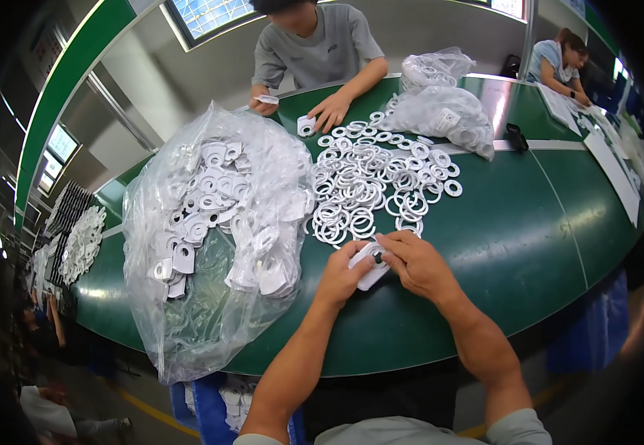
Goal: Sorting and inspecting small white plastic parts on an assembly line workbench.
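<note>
Between my two hands is a white plastic housing (370, 277) with a round opening and a dark centre, held just above the green table's near side. My left hand (342, 273) grips its left side, the thumb lying across its face. At its upper right, the fingers of my right hand (412, 261) are closed on the rim; whether they also pinch a ring is hidden. Just beyond my hands spreads a loose pile of white rings (351, 185). To the left, a large clear plastic bag (151, 222) lies open, with many similar white housings (214, 185) inside.
Across the green table (514, 259), a co-worker's hand (329, 113) rests by another white housing (306, 125). Bagged rings (448, 115) and a small black object (517, 137) lie at the far right. More white parts (83, 241) sit at far left. Another person works at the right end.
</note>
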A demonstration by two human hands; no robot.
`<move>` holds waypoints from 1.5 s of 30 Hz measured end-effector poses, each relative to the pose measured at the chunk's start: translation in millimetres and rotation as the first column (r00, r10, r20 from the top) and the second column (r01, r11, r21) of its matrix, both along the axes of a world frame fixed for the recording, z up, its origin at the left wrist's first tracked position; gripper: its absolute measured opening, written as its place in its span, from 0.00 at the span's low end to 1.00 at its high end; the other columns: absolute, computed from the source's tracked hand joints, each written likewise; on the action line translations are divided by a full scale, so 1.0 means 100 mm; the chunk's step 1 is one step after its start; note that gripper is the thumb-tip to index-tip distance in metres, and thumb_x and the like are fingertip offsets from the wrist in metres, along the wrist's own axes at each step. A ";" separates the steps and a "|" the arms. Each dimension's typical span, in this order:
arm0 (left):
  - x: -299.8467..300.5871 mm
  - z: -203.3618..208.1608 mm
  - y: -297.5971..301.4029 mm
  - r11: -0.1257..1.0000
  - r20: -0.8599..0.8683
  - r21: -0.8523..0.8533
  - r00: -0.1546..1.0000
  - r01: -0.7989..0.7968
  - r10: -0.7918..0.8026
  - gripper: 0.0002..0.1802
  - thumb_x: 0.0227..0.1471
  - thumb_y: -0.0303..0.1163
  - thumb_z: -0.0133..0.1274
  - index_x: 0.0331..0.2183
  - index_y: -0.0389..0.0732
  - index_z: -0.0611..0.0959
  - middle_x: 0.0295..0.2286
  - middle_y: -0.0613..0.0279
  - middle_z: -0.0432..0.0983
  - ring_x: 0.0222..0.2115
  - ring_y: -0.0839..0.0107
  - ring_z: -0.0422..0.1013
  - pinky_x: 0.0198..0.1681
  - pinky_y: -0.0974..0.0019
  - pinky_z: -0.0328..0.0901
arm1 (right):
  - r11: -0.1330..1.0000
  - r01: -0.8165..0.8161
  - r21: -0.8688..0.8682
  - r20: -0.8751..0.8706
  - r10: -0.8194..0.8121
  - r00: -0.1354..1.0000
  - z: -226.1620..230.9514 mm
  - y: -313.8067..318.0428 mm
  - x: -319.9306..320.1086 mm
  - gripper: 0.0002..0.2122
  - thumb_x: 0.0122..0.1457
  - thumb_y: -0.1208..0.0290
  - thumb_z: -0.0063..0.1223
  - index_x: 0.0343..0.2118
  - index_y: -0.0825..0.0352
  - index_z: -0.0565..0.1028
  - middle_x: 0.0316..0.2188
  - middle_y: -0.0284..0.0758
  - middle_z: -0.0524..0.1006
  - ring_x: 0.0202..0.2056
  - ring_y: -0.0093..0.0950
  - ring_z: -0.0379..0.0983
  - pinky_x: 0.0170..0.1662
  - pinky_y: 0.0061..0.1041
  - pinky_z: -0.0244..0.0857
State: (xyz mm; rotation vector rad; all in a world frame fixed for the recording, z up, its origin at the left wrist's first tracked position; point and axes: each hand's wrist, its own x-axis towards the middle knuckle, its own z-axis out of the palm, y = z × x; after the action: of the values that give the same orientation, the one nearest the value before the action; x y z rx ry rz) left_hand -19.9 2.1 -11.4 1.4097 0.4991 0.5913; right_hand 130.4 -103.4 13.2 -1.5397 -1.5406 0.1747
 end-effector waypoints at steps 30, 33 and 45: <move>-4.10 -0.42 -1.80 0.608 -0.444 0.238 0.472 -0.757 0.761 0.10 0.54 0.28 0.47 0.29 0.33 0.81 0.24 0.64 0.74 0.25 0.78 0.67 0.28 0.74 0.61 | 0.974 0.147 -0.172 -0.590 -0.221 0.776 0.21 -0.12 0.37 0.12 0.61 0.68 0.46 0.27 0.71 0.76 0.17 0.30 0.72 0.16 0.17 0.67 0.18 0.18 0.59; -4.56 -1.16 -1.93 0.548 -0.467 0.244 0.398 -0.800 0.789 0.08 0.55 0.27 0.47 0.28 0.34 0.79 0.24 0.66 0.73 0.25 0.79 0.66 0.28 0.73 0.61 | 0.970 0.046 -0.237 -0.852 -0.230 0.470 0.05 0.05 0.50 0.11 0.60 0.67 0.46 0.35 0.72 0.73 0.27 0.36 0.73 0.19 0.23 0.71 0.19 0.21 0.66; -4.97 -2.41 -1.77 0.193 -0.553 0.256 0.020 -0.947 0.833 0.14 0.51 0.29 0.50 0.38 0.31 0.80 0.28 0.61 0.77 0.29 0.75 0.69 0.34 0.70 0.63 | 0.983 -0.147 -0.108 -0.958 -0.064 0.279 -0.59 0.81 1.98 0.18 0.65 0.64 0.40 0.52 0.73 0.65 0.48 0.43 0.72 0.47 0.29 0.72 0.39 0.16 0.72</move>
State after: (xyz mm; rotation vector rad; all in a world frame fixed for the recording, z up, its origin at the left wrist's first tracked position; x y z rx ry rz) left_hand -516.7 -174.4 -252.3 0.8535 2.0910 1.0759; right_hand 328.7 -22.1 -45.7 -1.0733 -0.5190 1.1171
